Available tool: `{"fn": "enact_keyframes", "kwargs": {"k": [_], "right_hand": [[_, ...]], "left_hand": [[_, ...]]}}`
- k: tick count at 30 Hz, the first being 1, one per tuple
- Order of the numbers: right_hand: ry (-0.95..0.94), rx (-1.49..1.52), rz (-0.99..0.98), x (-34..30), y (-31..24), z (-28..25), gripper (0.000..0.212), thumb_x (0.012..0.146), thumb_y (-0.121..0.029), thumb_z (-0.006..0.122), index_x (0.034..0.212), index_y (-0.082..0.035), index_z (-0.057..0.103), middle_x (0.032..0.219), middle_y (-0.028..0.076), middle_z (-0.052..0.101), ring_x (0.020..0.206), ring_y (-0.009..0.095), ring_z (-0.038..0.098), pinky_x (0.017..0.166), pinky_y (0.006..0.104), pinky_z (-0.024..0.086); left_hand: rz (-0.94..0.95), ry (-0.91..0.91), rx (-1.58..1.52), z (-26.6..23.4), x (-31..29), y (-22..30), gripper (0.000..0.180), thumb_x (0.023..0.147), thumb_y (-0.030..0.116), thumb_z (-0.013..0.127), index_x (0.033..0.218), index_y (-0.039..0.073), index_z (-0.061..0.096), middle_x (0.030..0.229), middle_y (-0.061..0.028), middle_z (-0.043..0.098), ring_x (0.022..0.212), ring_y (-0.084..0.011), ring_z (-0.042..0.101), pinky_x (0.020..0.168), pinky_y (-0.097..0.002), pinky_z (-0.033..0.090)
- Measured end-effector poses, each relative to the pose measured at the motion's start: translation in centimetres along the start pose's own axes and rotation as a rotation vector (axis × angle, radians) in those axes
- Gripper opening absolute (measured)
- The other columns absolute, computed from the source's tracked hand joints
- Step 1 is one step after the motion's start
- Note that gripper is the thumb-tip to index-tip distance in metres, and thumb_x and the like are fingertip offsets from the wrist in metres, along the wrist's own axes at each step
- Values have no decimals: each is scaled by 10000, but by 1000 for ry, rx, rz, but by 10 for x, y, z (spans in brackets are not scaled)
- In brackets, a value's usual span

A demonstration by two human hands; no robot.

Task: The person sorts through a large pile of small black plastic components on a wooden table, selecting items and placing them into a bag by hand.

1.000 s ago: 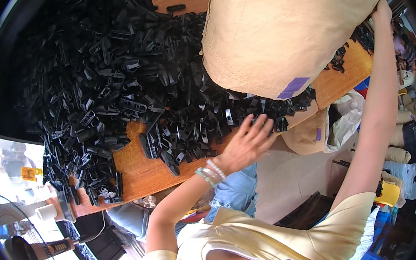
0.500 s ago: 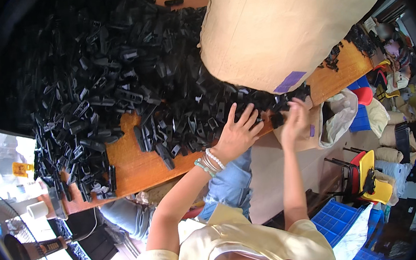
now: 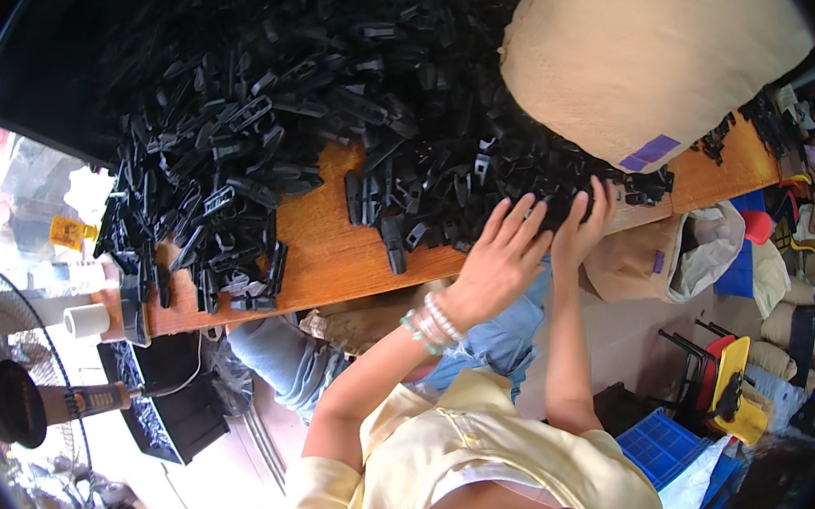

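A large heap of small black plastic clip-like pieces (image 3: 429, 169) covers much of the wooden table (image 3: 314, 254). My left hand (image 3: 501, 260), with beaded bracelets at the wrist, lies along the heap's near edge, its fingers stretched and slightly apart against the pieces. Just to its right, my right hand (image 3: 582, 228) is raised at the same edge, fingers and thumb extended and parted. Dark pieces lie behind and between the two hands; no piece is clearly gripped in either.
A big tan sack (image 3: 652, 44) stands on the table beyond my right hand. An open paper bag (image 3: 629, 263) sits below the table edge, right of my arms. At the left are a fan (image 3: 20, 405) and a black bin (image 3: 171, 395); a yellow chair (image 3: 734, 385) and blue crate (image 3: 666, 445) stand right.
The view has shifted, so the table and sack appear farther right. My right hand has come closer to my left hand, and both are now nearly side by side at the heap's edge.
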State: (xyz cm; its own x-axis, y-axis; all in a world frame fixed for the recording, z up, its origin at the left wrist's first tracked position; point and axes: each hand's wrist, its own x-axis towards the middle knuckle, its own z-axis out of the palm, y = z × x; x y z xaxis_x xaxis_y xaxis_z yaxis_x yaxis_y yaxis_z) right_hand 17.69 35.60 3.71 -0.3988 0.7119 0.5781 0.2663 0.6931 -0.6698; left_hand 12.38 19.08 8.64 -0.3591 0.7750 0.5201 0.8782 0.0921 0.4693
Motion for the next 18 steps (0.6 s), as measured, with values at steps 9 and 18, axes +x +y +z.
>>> {"fn": "enact_keyframes", "kwargs": {"k": [9, 18], "right_hand": [[-359, 145, -517, -34, -71, -1, 262, 884, -12, 597, 1145, 4, 621, 1184, 131, 571, 1015, 303, 572, 849, 414, 453], [-808, -25, -664, -46, -124, 30, 369, 733, -51, 728, 1093, -49, 645, 1060, 61, 569, 1007, 253, 528, 826, 399, 398]], "left_hand": [[-498, 218, 258, -70, -95, -38, 308, 757, 153, 782, 959, 25, 588, 885, -135, 587, 808, -318, 578, 733, -411, 444], [-645, 304, 58, -88, -114, -50, 213, 786, 94, 751, 876, 14, 575, 720, -99, 543, 620, -286, 564, 567, -387, 460]]}}
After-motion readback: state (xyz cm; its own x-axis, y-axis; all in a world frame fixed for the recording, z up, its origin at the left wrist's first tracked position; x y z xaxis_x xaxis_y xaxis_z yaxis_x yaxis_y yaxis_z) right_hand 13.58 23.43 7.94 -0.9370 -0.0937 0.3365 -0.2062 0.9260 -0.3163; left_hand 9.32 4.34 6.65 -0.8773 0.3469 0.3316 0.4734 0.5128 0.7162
